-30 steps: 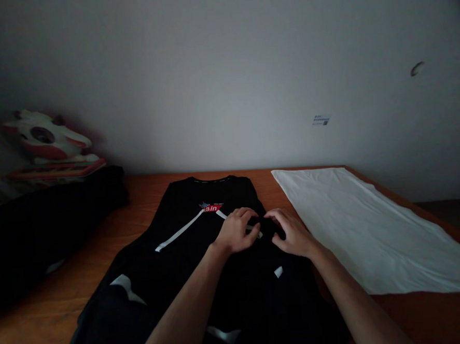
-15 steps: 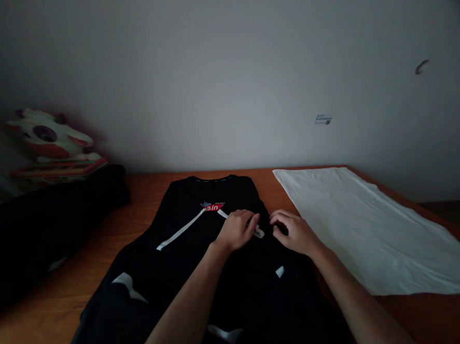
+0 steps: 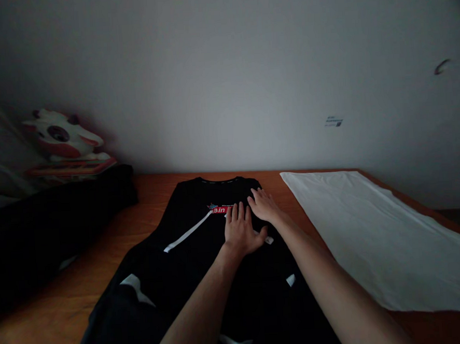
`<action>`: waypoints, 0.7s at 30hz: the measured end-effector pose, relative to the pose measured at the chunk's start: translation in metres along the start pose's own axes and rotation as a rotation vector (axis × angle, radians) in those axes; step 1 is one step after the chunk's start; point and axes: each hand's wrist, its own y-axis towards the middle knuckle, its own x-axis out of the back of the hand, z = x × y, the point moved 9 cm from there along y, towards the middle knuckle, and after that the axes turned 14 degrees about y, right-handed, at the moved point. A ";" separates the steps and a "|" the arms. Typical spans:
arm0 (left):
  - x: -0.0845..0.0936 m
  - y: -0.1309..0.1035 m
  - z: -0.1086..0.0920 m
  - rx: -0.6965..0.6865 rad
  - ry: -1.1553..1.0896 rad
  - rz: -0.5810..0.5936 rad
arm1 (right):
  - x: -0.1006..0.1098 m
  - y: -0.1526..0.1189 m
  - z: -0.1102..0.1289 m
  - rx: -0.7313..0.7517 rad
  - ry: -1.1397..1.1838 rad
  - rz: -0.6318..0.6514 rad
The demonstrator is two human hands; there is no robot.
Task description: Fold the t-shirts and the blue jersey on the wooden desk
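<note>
A black shirt [image 3: 199, 267] with a red printed label and white stripes lies spread out, its neckline toward the wall. My left hand [image 3: 242, 228] rests on its chest, fingers stretched out beside the print and partly covering it. Farther up, near the right shoulder of the shirt, is my right hand [image 3: 264, 205], its fingers extended over the fabric. Neither hand holds anything. Part of the right white stripe is hidden under my left hand.
The garment lies on an orange-brown wooden surface [image 3: 113, 241] against a grey wall [image 3: 224, 79]. To the right a white cloth [image 3: 378, 235] is laid flat. On the left are a dark bundled cloth [image 3: 61, 224] and a cow-shaped toy [image 3: 66, 138] with a keyboard.
My right hand has moved up and left onto the shirt's shoulder area. My left hand has flattened out, its fingers now straight. The view has shifted slightly left.
</note>
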 end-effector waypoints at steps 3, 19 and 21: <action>-0.003 -0.001 0.006 0.032 -0.017 0.010 | -0.010 0.011 -0.010 -0.060 -0.020 0.009; 0.005 0.004 0.035 0.204 0.000 -0.105 | -0.013 0.022 -0.018 -0.014 -0.112 0.050; 0.013 0.008 0.046 0.222 0.035 -0.111 | -0.010 0.020 -0.013 0.018 -0.127 0.012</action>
